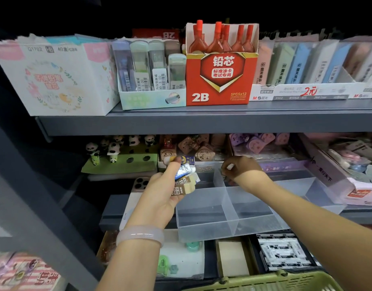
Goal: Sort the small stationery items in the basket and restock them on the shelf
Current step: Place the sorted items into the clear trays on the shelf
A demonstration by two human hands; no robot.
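Note:
My left hand (160,194) is shut on a bunch of small wrapped erasers (186,176), blue, white and brown, held just left of a clear plastic divided tray (229,225) that juts out from the middle shelf. My right hand (239,168) reaches into the tray's far compartment with its fingers curled down; a small white thing shows at the fingertips, but what it is I cannot tell. The green basket (271,280) shows only its rim at the bottom edge, below my right forearm.
The upper shelf carries a red 2B lead box (220,80), a pastel lead-case box (151,89), a white floral box (61,80) and M&G refill packs (307,70). Panda figures (113,148), brown erasers (193,148) and purple items (265,141) stand behind the tray. A phone (141,183) lies at left.

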